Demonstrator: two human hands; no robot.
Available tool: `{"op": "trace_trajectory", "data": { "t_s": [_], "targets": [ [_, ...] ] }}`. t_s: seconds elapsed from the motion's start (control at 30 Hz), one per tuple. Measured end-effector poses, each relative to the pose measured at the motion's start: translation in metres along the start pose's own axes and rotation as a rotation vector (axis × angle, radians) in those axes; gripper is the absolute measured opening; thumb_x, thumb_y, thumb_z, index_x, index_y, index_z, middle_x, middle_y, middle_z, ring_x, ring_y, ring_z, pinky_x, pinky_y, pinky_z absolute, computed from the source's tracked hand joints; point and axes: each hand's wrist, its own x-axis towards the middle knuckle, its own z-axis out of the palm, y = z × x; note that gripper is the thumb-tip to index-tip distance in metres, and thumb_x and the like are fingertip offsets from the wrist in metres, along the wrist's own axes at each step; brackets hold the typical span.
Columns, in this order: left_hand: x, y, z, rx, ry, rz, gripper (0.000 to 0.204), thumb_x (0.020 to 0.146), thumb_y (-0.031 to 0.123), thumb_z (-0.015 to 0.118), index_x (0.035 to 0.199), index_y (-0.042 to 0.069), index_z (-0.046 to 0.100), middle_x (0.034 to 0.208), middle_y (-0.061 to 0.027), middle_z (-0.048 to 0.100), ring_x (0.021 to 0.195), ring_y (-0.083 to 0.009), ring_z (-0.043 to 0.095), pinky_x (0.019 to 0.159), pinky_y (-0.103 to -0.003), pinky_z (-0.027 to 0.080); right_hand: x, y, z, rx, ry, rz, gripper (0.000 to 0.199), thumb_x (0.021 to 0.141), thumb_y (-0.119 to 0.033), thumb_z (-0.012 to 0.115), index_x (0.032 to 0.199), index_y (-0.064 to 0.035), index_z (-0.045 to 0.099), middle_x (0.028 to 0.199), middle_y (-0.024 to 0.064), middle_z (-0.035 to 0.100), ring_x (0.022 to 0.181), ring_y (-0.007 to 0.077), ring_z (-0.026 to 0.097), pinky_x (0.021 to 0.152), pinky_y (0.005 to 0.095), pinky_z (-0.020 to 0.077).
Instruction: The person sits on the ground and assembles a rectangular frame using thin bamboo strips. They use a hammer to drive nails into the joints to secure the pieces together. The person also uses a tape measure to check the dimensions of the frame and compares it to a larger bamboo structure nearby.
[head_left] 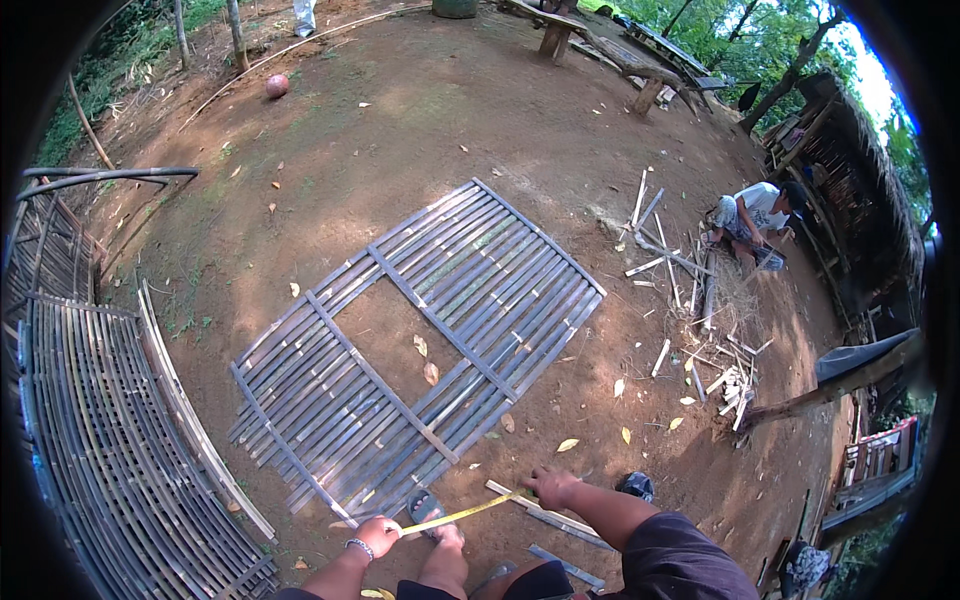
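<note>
A yellow tape measure [465, 513] stretches between my two hands near the bottom of the head view. My left hand [376, 537], with a bracelet at its wrist, is closed around its left end. At the other end, my right hand [553, 486] has its fingertips on the tape, over some bamboo slats [550, 516] on the ground. The tape passes above my sandalled foot [424, 506]. Just beyond my hands lies a large flat bamboo slat panel [440, 330] with crosspieces and a rectangular opening in its middle.
On the left stands another bamboo slat panel [120, 430]. A person [755, 220] squats at the right beside scattered bamboo pieces [735, 390]. A thatched hut [870, 190] is behind them. Farther off are a reddish ball [277, 86] and a log bench [625, 60].
</note>
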Motion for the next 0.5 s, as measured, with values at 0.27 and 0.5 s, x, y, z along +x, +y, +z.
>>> {"op": "trace_trajectory", "data": {
  "t_s": [0.27, 0.5],
  "targets": [
    [0.067, 0.049, -0.062, 0.078, 0.178, -0.119, 0.013, 0.087, 0.022, 0.065, 0.088, 0.013, 0.074, 0.1, -0.0129, 0.07, 0.098, -0.0367, 0.067, 0.087, -0.047, 0.054, 0.097, 0.035, -0.149, -0.286, 0.115, -0.135, 0.056, 0.091, -0.019, 0.065, 0.144, -0.0246, 0.051, 0.14, 0.0153, 0.052, 0.137, 0.038, 0.047, 0.113, 0.0518, 0.0427],
    [0.224, 0.056, -0.052, -0.002, 0.237, -0.287, 0.015, 0.09, 0.018, 0.063, 0.098, 0.016, 0.076, 0.111, -0.0096, 0.071, 0.104, -0.0356, 0.068, 0.092, -0.047, 0.055, 0.272, 0.146, -0.199, -0.347, 0.066, -0.219, 0.053, 0.093, -0.017, 0.064, 0.144, -0.0254, 0.051, 0.142, 0.0136, 0.051, 0.139, 0.0356, 0.045, 0.109, 0.0478, 0.0475]
  ]
}}
